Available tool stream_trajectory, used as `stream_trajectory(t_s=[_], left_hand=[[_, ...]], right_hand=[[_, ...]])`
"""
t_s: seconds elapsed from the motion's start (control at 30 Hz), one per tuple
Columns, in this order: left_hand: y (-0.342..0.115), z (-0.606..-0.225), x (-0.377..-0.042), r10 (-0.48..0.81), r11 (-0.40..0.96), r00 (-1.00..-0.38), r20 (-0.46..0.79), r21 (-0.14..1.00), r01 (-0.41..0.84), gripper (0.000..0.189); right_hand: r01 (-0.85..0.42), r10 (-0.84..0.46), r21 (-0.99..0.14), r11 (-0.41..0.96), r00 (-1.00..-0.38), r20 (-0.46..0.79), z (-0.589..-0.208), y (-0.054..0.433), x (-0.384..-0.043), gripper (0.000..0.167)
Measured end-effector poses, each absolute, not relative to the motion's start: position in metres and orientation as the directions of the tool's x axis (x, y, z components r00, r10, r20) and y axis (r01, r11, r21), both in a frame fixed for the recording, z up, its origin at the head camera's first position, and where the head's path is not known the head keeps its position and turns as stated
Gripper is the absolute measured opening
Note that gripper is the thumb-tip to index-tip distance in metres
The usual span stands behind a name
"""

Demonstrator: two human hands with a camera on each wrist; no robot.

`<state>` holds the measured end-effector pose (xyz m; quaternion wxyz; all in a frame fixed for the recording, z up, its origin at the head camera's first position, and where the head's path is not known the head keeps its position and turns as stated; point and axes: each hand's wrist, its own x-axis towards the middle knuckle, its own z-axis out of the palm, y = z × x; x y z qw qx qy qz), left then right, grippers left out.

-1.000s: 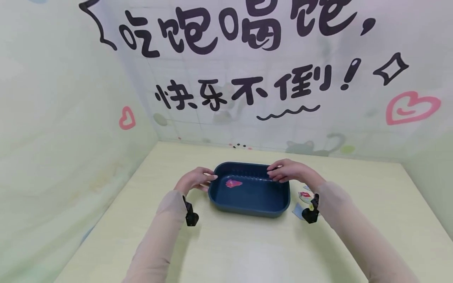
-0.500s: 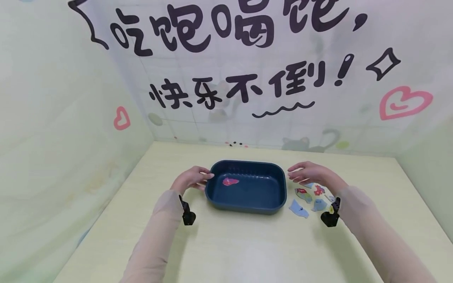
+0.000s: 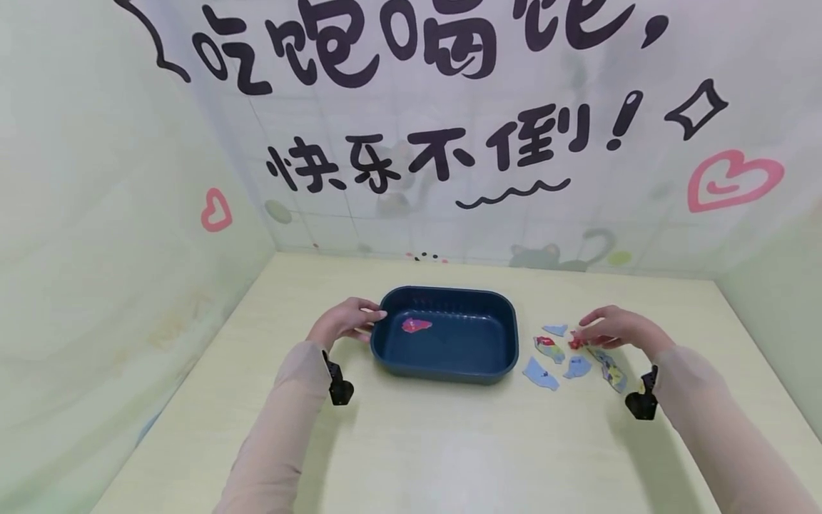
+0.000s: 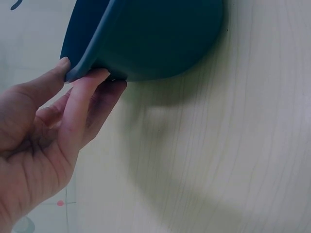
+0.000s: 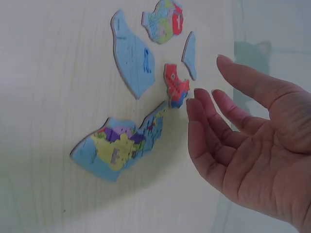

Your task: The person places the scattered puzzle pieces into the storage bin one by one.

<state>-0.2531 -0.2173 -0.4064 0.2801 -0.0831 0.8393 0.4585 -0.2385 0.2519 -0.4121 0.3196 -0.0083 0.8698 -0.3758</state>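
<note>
My left hand (image 3: 343, 319) pinches the rim of a dark blue rectangular tray (image 3: 443, 375); in the left wrist view its thumb (image 4: 48, 80) lies on the rim, with the fingers under it outside. Inside the tray lies a pink and purple puzzle piece (image 3: 416, 325). My right hand (image 3: 616, 327) hovers right of the tray, fingers loosely bent and holding nothing. Its fingertips are close to a red and blue puzzle piece (image 5: 176, 86) on the table. A long piece with a yellow patch (image 5: 121, 148) lies beside that.
More puzzle pieces lie right of the tray: a green and red one (image 3: 549, 348), a light blue sliver (image 3: 555, 330), and two blue ones, one nearer the tray (image 3: 541, 375), the other farther right (image 3: 577, 367). A printed curtain (image 3: 398, 228) stands behind the table (image 3: 437, 442).
The right hand has let go of the tray's right rim and moved right, over the puzzle pieces. The left hand keeps its pinch on the left rim.
</note>
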Motion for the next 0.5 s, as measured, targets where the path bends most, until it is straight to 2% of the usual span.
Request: stream_trajectory(t_s=[0.13,0.27,0.37,0.5], left_hand=[[-0.217,-0.407,-0.254,0.125,0.564,-0.829,-0.545,0.726,-0.393,0.05],[-0.217,-0.408,-0.255,0.12,0.561,-0.829,-0.546,0.726,-0.398,0.05],[-0.218,-0.408,-0.255,0.115,0.559,-0.83,-0.545,0.726,-0.4,0.049],[-0.219,-0.409,-0.255,0.112,0.561,-0.831,-0.545,0.725,-0.399,0.05]], right_hand=[[0.236,-0.18,-0.561,0.793,-0.79,-0.586,-0.41,0.261,-0.231,0.038],[0.238,-0.1,-0.415,0.878,-0.757,-0.645,-0.409,0.261,-0.222,0.023],[0.231,-0.042,-0.316,0.92,-0.745,-0.666,-0.412,0.257,-0.217,0.029],[0.227,-0.004,-0.279,0.933,-0.769,-0.64,-0.419,0.252,-0.213,0.049]])
